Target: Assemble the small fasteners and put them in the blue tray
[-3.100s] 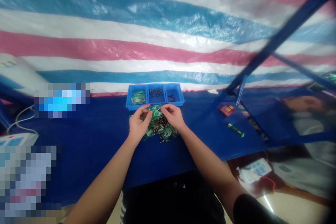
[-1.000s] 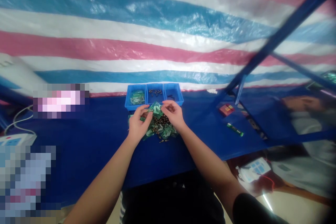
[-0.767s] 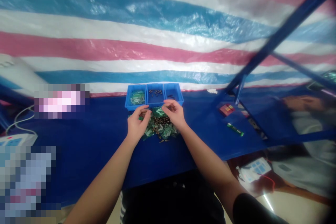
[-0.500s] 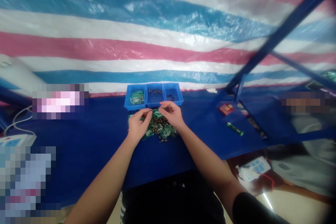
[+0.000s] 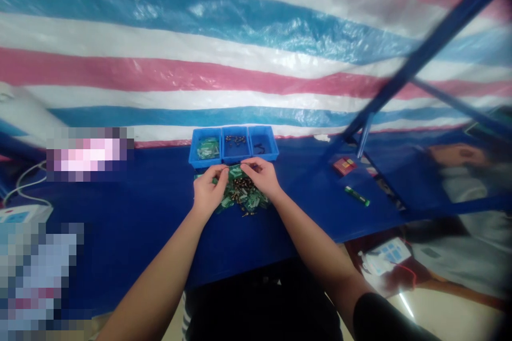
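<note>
My left hand (image 5: 208, 187) and my right hand (image 5: 264, 176) face each other over a mixed pile, thumbs and fingers pinched. A flat green piece (image 5: 236, 172) spans the space between their fingertips; its exact kind is too small to tell. Below it the pile holds shiny green pieces (image 5: 253, 201) and small brass-and-black parts (image 5: 241, 187). Just behind my hands stand three joined blue bins. Green pieces lie in the left bin (image 5: 193, 157), small brass-coloured parts in the middle bin (image 5: 235, 159), and a few dark parts in the right bin (image 5: 274, 144).
The blue tabletop (image 5: 152, 234) runs left and right. To the right lie a red box (image 5: 344, 165) and a green tube (image 5: 357, 196), near a slanting blue frame bar (image 5: 386, 90). A striped plastic sheet (image 5: 224, 74) hangs behind. Another person's hand (image 5: 456, 154) is at far right.
My right hand has dipped slightly, and both hands have shifted a little left. The green piece stays between my fingertips. The other person's hand, blurred out earlier, now shows.
</note>
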A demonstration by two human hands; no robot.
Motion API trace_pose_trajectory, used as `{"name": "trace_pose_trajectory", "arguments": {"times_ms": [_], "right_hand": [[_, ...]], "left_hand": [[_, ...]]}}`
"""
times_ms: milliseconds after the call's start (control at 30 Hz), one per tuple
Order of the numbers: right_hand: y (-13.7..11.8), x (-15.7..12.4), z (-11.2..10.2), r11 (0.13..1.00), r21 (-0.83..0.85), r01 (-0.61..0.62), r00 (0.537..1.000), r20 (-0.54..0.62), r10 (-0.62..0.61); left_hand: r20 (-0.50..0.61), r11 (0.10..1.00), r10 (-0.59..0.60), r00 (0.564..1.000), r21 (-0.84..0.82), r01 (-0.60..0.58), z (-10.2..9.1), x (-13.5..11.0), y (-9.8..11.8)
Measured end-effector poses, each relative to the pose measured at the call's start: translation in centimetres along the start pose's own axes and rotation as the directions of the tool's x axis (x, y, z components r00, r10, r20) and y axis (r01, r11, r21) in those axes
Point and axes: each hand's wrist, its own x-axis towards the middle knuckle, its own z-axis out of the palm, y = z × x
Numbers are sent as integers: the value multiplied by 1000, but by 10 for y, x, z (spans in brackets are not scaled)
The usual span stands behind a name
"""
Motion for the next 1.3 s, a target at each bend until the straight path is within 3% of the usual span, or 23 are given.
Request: {"name": "trace_pose_trajectory", "arguments": {"times_ms": [200,400,533,867,1100,1300], "right_hand": [[2,0,-1,995,-86,58,997,-44,-62],[-2,-2,0,998,28,-47,999,-22,48],[-7,-3,0,993,111,-34,999,-26,37],[-2,-2,2,994,103,27,1000,-17,-25],[-2,0,2,993,114,-14,1000,-15,16],[1,0,3,992,125,-36,999,-25,40]], "left_hand": [[9,1000,1,1000,2,-1,0,0,0],[32,995,-27,999,-92,30,1,-2,1],[46,992,6,999,-130,0,-1,-2,2],[0,997,1,1000,-80,-1,1,-1,3],[1,994,-5,1000,-111,5,3,-1,0],[4,980,-78,997,-185,78,3,-2,2]]}}
